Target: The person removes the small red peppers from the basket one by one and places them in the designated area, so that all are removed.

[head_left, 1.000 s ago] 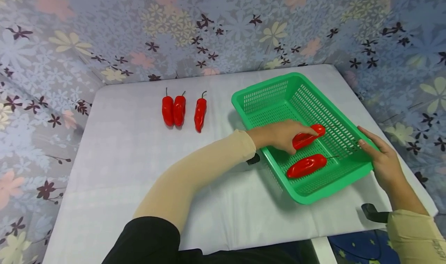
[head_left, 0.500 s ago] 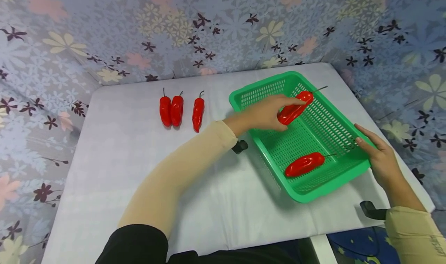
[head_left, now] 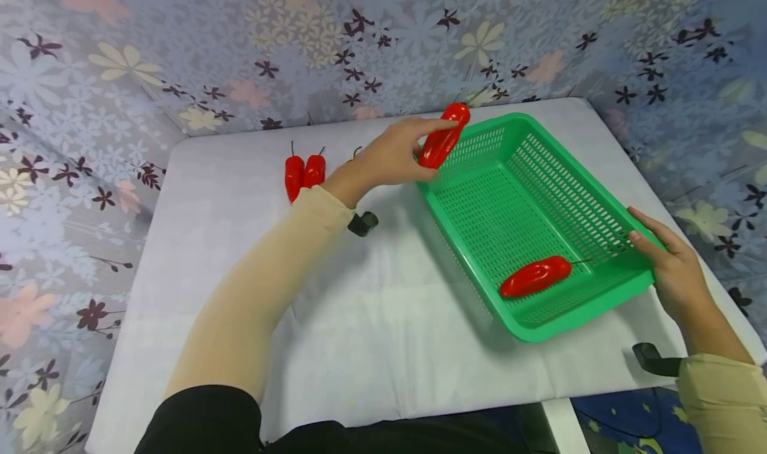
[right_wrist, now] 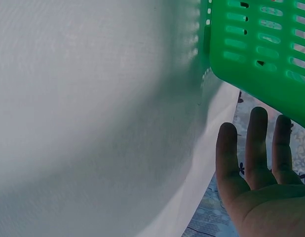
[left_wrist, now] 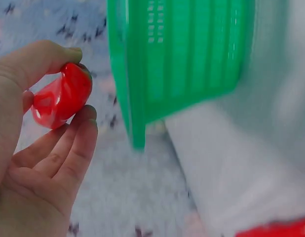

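Note:
In the head view my left hand (head_left: 392,154) pinches a red chili pepper (head_left: 443,138) above the far left rim of the green basket (head_left: 503,214). The left wrist view shows this pepper (left_wrist: 63,96) between thumb and fingers, apart from the basket wall (left_wrist: 187,59). Another red pepper (head_left: 536,276) lies inside the basket near its front end. My right hand (head_left: 677,261) grips the basket's right rim, thumb on top. In the right wrist view, several fingers of that hand (right_wrist: 261,177) extend below the basket's edge (right_wrist: 256,94).
Two red peppers (head_left: 293,174) lie side by side on the white-covered table (head_left: 383,347), partly behind the left arm. A third shows only its stem (head_left: 357,152) and top. A floral cloth (head_left: 383,48) hangs behind the table.
My left hand has lifted the pepper out of the basket and carried it left and away from me, past the rim. The right hand keeps its hold on the basket.

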`<state>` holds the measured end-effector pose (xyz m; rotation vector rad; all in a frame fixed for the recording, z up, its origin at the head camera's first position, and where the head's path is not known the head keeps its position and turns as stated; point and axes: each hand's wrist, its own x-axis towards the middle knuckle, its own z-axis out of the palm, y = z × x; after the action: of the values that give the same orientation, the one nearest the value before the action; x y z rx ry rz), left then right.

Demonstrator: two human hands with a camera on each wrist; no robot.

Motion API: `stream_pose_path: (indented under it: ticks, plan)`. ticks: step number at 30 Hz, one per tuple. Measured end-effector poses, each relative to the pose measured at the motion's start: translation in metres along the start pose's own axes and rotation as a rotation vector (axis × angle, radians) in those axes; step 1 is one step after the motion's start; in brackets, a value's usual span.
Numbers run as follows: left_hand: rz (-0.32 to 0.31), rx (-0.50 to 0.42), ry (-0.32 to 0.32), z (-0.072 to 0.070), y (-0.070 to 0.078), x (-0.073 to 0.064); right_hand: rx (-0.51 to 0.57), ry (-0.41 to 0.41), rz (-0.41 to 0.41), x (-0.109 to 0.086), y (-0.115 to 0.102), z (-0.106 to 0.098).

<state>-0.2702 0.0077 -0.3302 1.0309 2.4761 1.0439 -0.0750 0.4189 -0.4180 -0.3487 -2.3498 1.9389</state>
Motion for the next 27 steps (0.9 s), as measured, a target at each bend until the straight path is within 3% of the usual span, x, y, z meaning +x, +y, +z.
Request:
stream_pose_path:
  ticks: [5, 10, 13, 16, 22, 27]
  plan:
    - [-0.076, 0.022, 0.11, -0.03, -0.019, -0.023, 0.008, -0.007, -0.016, 0.002, -0.001, -0.003]
    - [-0.182, 0.061, 0.177, -0.054, -0.033, -0.05, 0.043, -0.001, 0.002, 0.003, 0.003, -0.005]
    - [-0.256, 0.069, 0.198, -0.067, -0.042, -0.065, -0.014, -0.005, 0.011, 0.003, 0.004, -0.002]
    - [-0.331, 0.075, 0.218, -0.079, -0.05, -0.079, -0.145, -0.01, 0.013, 0.005, 0.0, -0.001]
    - [-0.439, 0.137, 0.274, -0.097, -0.072, -0.111, -0.159, -0.026, 0.044, 0.001, -0.001, -0.001]
    - [-0.492, 0.176, 0.299, -0.104, -0.1, -0.139, -0.381, -0.028, 0.054, -0.007, 0.001, -0.001]
